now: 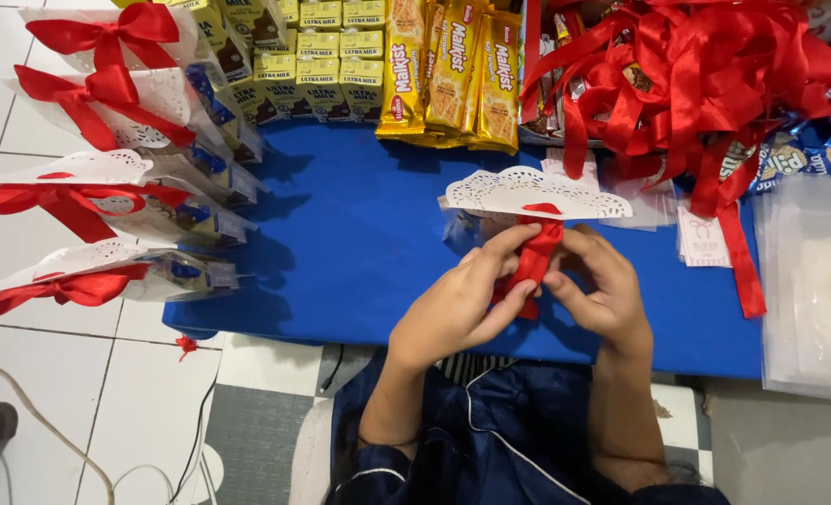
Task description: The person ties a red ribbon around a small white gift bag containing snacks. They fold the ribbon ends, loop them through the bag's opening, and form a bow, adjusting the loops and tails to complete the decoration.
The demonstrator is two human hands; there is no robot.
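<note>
Both hands meet at the middle: the left hand [462,304] and right hand [598,290] pinch a red ribbon [535,252] around a clear snack bag [472,224] topped by a white paper doily [537,194], just beyond the fingertips. If either pinch slackens, the ribbon's knot may loosen, or the doily may tilt.

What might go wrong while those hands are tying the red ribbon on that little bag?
The red ribbon is pinched only between the fingertips of the left hand and right hand, so it might slip and the knot come loose. The white paper doily on top of the bag looks thin and could crumple or tear if pulled hard. The loose ribbon pile close by might get tangled in.
</note>
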